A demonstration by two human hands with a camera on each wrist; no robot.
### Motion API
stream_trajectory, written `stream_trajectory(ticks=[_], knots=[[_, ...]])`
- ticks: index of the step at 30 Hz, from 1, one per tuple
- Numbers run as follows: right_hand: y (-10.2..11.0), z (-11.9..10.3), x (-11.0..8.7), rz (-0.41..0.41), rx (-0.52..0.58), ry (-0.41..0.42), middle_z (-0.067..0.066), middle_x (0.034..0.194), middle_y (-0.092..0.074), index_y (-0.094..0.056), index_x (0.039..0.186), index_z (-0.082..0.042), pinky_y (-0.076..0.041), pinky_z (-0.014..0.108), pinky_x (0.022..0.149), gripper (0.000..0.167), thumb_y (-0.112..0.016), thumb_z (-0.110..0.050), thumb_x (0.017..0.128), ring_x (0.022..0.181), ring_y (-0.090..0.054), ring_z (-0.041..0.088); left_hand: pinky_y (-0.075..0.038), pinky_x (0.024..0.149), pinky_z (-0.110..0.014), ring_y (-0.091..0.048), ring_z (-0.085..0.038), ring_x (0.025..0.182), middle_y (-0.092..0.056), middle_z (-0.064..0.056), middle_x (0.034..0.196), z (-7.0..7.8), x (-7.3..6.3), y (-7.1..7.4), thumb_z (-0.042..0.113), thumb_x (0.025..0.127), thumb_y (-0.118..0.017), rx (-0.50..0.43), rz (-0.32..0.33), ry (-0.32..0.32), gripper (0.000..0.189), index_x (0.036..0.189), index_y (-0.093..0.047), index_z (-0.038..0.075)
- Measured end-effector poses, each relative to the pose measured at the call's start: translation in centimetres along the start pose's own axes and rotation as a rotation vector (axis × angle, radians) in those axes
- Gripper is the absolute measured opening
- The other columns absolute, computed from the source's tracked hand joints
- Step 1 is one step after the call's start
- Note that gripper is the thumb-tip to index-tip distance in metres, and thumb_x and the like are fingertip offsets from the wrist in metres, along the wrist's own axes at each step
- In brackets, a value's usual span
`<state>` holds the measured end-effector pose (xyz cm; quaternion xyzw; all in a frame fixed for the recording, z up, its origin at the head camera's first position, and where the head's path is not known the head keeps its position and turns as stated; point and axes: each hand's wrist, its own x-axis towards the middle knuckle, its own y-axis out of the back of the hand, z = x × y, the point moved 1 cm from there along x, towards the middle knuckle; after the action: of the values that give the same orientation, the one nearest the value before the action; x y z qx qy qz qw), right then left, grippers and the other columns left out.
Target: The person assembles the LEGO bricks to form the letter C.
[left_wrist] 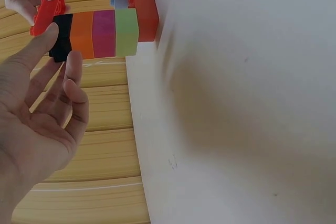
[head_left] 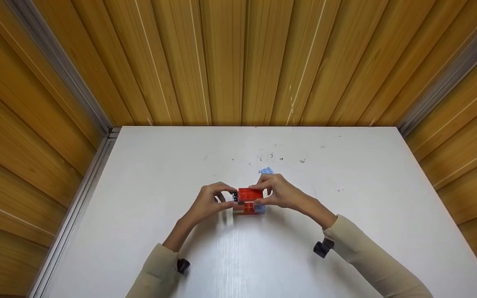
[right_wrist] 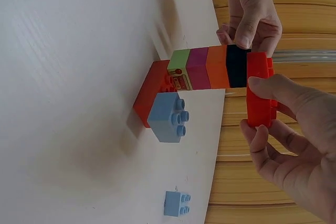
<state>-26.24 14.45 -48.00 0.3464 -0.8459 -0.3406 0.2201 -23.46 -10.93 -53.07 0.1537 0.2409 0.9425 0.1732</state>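
A block tower rises from a red base brick [right_wrist: 148, 95]: light green [left_wrist: 126, 32], magenta [left_wrist: 104, 34], orange [left_wrist: 82, 35] and black [left_wrist: 64, 32] bricks, one on another. My left hand [head_left: 210, 201] pinches the black brick between thumb and fingers. At the tower's top, my right hand [head_left: 284, 193] holds a longer red brick [right_wrist: 257, 103] by its sides, its studs facing up. This brick overlaps the black one and juts out toward the right. A light blue brick [right_wrist: 164, 119] sits on the base's other end, beside the tower.
Behind my right hand, another light blue brick [head_left: 267, 170] lies on the white table [head_left: 160, 165]. Dark marks dot the tabletop toward the back. Wood-patterned panels [head_left: 222, 62] stand around the table. Each sleeve carries a small black device [head_left: 324, 247].
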Motion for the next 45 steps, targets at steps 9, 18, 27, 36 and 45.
stream_trajectory(ticks=[9, 18, 27, 36, 45], knots=[[0.0, -0.1, 0.4, 0.003, -0.049, -0.002, 0.012, 0.096, -0.071, -0.074, 0.121, -0.002, -0.060, 0.035, 0.072, 0.040, -0.083, -0.004, 0.082, 0.084, -0.064, 0.027, -0.059, 0.074, -0.033, -0.071, -0.033, 0.087, -0.076, -0.012, 0.111, 0.0, 0.0, 0.1, 0.011, 0.087, -0.081, 0.039, 0.005, 0.000, 0.030, 0.116, -0.076, 0.006], [0.3, 0.9, -1.6, 0.068, 0.024, -0.060, 0.010, 0.128, -0.072, -0.062, 0.141, -0.011, -0.057, 0.048, 0.093, 0.055, -0.079, -0.025, 0.090, 0.115, -0.067, 0.029, -0.057, 0.073, -0.026, -0.071, -0.029, 0.085, -0.077, -0.009, 0.112, 0.2, -0.1, -0.3, 0.017, 0.087, -0.081, 0.091, 0.010, 0.016, 0.032, 0.118, -0.076, 0.008], [2.0, 5.9, -1.7, 0.262, 0.113, -0.125, 0.022, 0.129, -0.068, -0.066, 0.130, 0.002, -0.059, 0.043, 0.091, 0.036, -0.070, -0.011, 0.097, 0.113, -0.068, 0.039, -0.056, 0.077, -0.026, -0.068, -0.016, 0.085, -0.074, -0.007, 0.116, 0.0, -0.4, -0.5, 0.015, 0.088, -0.080, 0.043, -0.005, 0.035, 0.035, 0.122, -0.073, 0.010], [-0.1, 12.2, -0.6, 0.322, 0.111, -0.234, 0.032, 0.131, -0.061, -0.056, 0.138, 0.008, -0.054, 0.057, 0.093, 0.050, -0.072, -0.001, 0.092, 0.115, -0.062, 0.048, -0.056, 0.077, -0.027, -0.068, -0.018, 0.085, -0.073, -0.010, 0.117, -0.2, -0.6, -0.3, 0.017, 0.089, -0.080, 0.006, 0.003, 0.034, 0.035, 0.122, -0.072, 0.008], [-1.6, 13.2, 0.3, 0.333, 0.057, -0.267, 0.031, 0.135, -0.057, -0.050, 0.145, 0.007, -0.045, 0.056, 0.099, 0.057, -0.071, -0.002, 0.092, 0.112, -0.056, 0.044, -0.056, 0.076, -0.025, -0.069, -0.016, 0.086, -0.074, -0.006, 0.119, 0.0, -0.5, -0.4, 0.017, 0.089, -0.080, 0.032, -0.001, 0.036, 0.035, 0.123, -0.073, 0.011]])
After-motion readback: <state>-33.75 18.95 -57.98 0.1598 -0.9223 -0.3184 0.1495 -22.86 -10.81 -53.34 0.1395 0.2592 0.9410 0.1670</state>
